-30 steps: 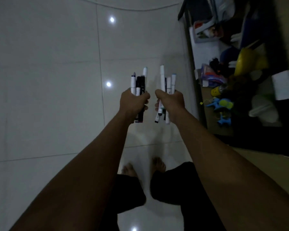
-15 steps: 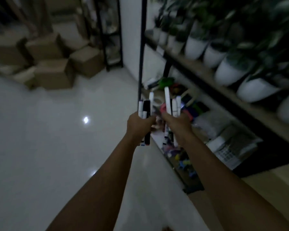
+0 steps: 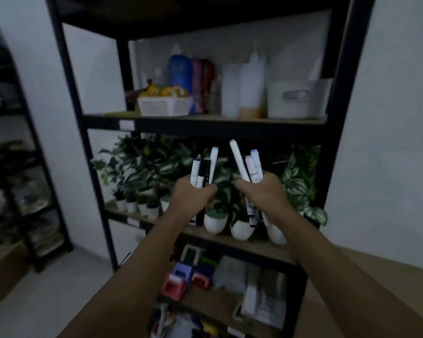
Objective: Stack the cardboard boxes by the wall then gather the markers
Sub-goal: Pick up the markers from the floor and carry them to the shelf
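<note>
Hands: left hand (image 3: 192,200) fisted round one bundle of markers (image 3: 204,169), right hand (image 3: 263,200) round another (image 3: 248,164)
Hold: upright, split between fists, probably so none slip while carried
Markers: slim smooth plastic barrels, mostly white, one black
Behind: black metal shelf (image 3: 205,123) of potted plants (image 3: 215,222), bottles (image 3: 180,69)

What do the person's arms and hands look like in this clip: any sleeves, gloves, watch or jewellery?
Both forearms are bare up to the frame edge, with no sleeves in view. The left hand and right hand wear no gloves, and no watch, bracelet or ring can be seen on the wrists or visible fingers. The dim, slightly blurred picture could hide small details.
</note>
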